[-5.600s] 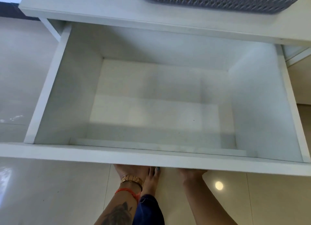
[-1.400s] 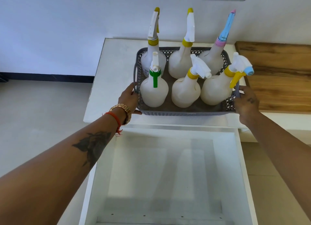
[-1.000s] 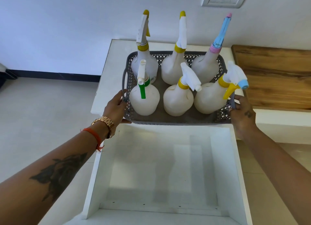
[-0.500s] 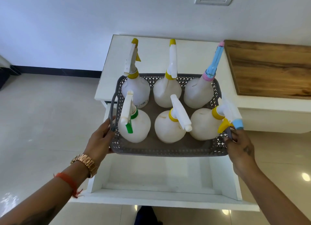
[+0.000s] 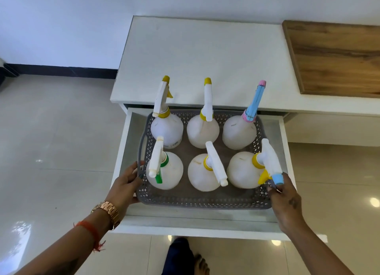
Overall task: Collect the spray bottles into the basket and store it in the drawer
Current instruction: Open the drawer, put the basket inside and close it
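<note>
The basket (image 5: 202, 200), inside the drawer (image 5: 131, 122), is gripped at its ends by left hand (image 5: 125, 187) and right hand (image 5: 284, 194); top-heavy bottles (image 5: 202, 131) may tip.

Six spray bottles (image 5: 202, 149) stand in two rows of three in a basket (image 5: 203, 200) inside an open drawer (image 5: 197, 226). A left hand (image 5: 125, 187) grips its left side, a right hand (image 5: 284, 196) its near right corner. A countertop (image 5: 205, 55) lies beyond, a wooden board (image 5: 337, 57) at far right.
</note>
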`<action>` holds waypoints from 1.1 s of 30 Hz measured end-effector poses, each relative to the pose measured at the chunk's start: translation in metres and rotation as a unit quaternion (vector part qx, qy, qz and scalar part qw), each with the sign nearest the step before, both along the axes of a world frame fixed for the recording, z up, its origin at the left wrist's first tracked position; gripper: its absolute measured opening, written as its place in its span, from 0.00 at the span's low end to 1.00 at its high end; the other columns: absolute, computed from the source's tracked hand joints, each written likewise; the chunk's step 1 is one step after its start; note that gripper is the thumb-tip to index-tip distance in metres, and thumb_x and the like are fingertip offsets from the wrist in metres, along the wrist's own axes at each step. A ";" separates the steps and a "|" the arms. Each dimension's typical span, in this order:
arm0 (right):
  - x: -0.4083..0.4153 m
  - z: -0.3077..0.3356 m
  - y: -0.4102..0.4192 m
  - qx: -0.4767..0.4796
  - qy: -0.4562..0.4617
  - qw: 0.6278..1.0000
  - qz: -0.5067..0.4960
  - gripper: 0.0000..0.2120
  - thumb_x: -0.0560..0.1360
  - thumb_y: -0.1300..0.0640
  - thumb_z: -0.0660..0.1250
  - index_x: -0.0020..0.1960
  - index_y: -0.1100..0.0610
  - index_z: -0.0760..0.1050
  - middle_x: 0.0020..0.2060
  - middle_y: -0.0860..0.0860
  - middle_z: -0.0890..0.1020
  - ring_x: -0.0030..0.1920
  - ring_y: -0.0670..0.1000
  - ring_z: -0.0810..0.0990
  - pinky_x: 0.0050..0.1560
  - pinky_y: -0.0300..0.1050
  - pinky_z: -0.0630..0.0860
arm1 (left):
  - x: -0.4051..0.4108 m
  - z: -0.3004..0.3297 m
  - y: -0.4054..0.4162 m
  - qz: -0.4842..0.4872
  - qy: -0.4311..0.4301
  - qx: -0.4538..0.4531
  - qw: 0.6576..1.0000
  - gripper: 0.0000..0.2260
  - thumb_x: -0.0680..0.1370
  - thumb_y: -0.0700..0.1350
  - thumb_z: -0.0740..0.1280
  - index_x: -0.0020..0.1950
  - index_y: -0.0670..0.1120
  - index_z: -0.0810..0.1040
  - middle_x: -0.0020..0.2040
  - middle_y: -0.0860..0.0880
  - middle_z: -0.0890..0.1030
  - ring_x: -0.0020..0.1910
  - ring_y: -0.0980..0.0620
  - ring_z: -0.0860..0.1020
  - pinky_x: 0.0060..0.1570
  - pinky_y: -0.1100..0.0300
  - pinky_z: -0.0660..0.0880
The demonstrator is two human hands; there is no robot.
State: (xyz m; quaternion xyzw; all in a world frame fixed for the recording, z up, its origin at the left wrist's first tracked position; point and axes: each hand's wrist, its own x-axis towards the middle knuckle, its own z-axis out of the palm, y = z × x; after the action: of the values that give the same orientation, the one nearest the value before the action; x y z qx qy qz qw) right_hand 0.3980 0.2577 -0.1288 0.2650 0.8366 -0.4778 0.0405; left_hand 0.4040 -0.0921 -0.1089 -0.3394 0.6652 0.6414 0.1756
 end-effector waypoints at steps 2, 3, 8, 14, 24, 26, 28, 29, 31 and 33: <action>0.004 -0.014 0.000 0.000 -0.010 1.000 0.004 0.16 0.75 0.69 0.62 0.58 0.54 0.71 0.45 0.51 0.77 0.42 0.49 0.73 0.34 0.36 0.66 | -0.002 -0.012 -0.001 0.003 -0.015 0.005 1.000 0.18 0.78 0.33 0.58 0.57 0.55 0.73 0.53 0.48 0.79 0.45 0.50 0.79 0.33 0.56 0.77; 0.005 -0.020 0.000 0.003 -0.018 1.000 0.007 0.16 0.75 0.70 0.61 0.58 0.53 0.71 0.45 0.51 0.77 0.41 0.49 0.73 0.34 0.36 0.66 | -0.003 -0.018 -0.001 0.002 -0.023 0.009 1.000 0.18 0.77 0.32 0.59 0.54 0.55 0.73 0.53 0.47 0.79 0.45 0.49 0.78 0.34 0.55 0.77; 0.007 -0.048 -0.001 -0.003 -0.058 0.998 0.017 0.15 0.74 0.70 0.61 0.57 0.55 0.70 0.39 0.48 0.76 0.41 0.51 0.73 0.34 0.37 0.66 | -0.011 -0.045 -0.003 -0.011 -0.065 0.018 0.998 0.17 0.76 0.30 0.60 0.50 0.53 0.72 0.49 0.45 0.79 0.42 0.45 0.78 0.33 0.54 0.77; -0.003 -0.072 -0.003 -0.065 -0.080 0.994 0.022 0.12 0.74 0.68 0.63 0.53 0.55 0.70 0.42 0.55 0.79 0.42 0.54 0.76 0.36 0.38 0.69 | -0.023 -0.081 -0.008 -0.029 -0.113 0.000 0.993 0.17 0.73 0.28 0.64 0.44 0.52 0.72 0.44 0.47 0.80 0.39 0.46 0.78 0.31 0.55 0.77; -0.030 -0.124 -0.008 -0.124 -0.137 0.983 -0.014 0.12 0.74 0.70 0.61 0.52 0.56 0.69 0.46 0.63 0.81 0.46 0.61 0.78 0.43 0.46 0.72 | -0.045 -0.141 -0.012 -0.035 -0.156 -0.031 0.987 0.16 0.71 0.26 0.65 0.43 0.47 0.74 0.42 0.47 0.81 0.40 0.45 0.78 0.30 0.55 0.77; -0.034 -0.130 -0.009 -0.128 -0.139 0.982 -0.021 0.11 0.73 0.67 0.64 0.53 0.58 0.69 0.45 0.64 0.81 0.46 0.62 0.77 0.43 0.46 0.72 | -0.049 -0.151 -0.012 -0.036 -0.160 -0.033 0.986 0.16 0.70 0.25 0.65 0.43 0.48 0.74 0.43 0.47 0.82 0.41 0.45 0.78 0.32 0.55 0.77; -0.038 -0.136 -0.010 -0.135 -0.136 0.981 -0.027 0.14 0.70 0.60 0.66 0.53 0.59 0.69 0.44 0.63 0.80 0.43 0.61 0.78 0.43 0.48 0.72 | -0.052 -0.160 -0.012 -0.039 -0.159 -0.029 0.986 0.16 0.70 0.25 0.64 0.43 0.47 0.74 0.44 0.47 0.82 0.42 0.44 0.78 0.33 0.54 0.78; -0.039 -0.140 -0.009 -0.139 -0.135 0.981 -0.030 0.14 0.70 0.59 0.66 0.54 0.60 0.69 0.44 0.63 0.80 0.40 0.57 0.78 0.44 0.50 0.73 | -0.054 -0.165 -0.011 -0.041 -0.157 -0.026 0.986 0.15 0.70 0.25 0.64 0.44 0.46 0.74 0.44 0.47 0.82 0.42 0.44 0.78 0.34 0.54 0.78; -0.040 -0.148 -0.008 -0.141 -0.138 0.980 -0.032 0.09 0.76 0.63 0.64 0.54 0.59 0.68 0.44 0.61 0.79 0.37 0.53 0.78 0.47 0.54 0.75 | -0.057 -0.171 -0.010 -0.046 -0.155 -0.029 0.986 0.15 0.70 0.25 0.64 0.44 0.46 0.74 0.45 0.45 0.82 0.43 0.43 0.78 0.35 0.53 0.78; -0.040 -0.158 -0.006 -0.142 -0.142 0.979 -0.038 0.08 0.77 0.66 0.61 0.55 0.59 0.68 0.45 0.60 0.78 0.40 0.58 0.76 0.46 0.52 0.74 | -0.060 -0.178 -0.010 -0.050 -0.154 -0.034 0.986 0.16 0.71 0.25 0.64 0.44 0.47 0.74 0.47 0.43 0.81 0.47 0.41 0.78 0.39 0.49 0.79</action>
State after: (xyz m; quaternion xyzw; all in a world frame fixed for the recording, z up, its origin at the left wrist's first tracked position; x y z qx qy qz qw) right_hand 0.3579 0.2519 -0.2864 0.3529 0.7356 -0.5503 0.1776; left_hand 0.3438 -0.1021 -0.2868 -0.4063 0.6679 0.5488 0.2962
